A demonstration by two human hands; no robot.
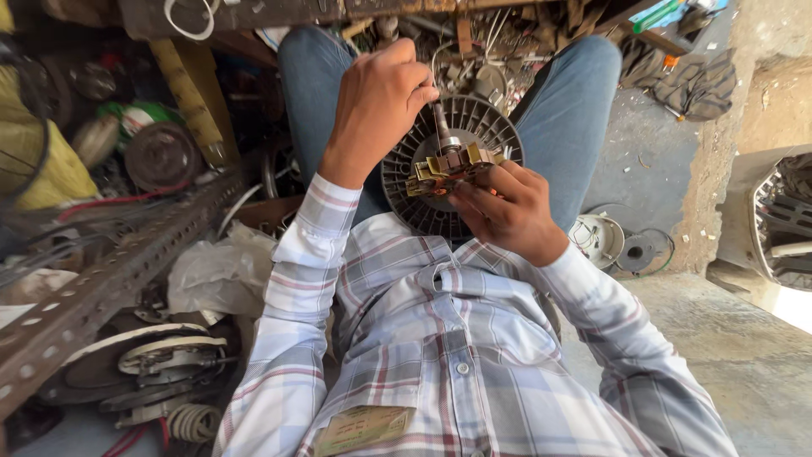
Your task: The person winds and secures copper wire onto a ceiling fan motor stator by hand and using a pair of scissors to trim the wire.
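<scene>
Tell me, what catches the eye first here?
At centre, the left hand grips a metal shaft above a round, dark finned motor part on the lap, while the right hand pinches a small brass-coloured piece. Left, a perforated metal angle bar crosses heaped scrap.

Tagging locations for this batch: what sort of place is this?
Probably a small repair workshop for fans or motors. The left hand and right hand work a motor over the lap; a slotted angle bar, coils and scrap parts crowd the floor.
</scene>
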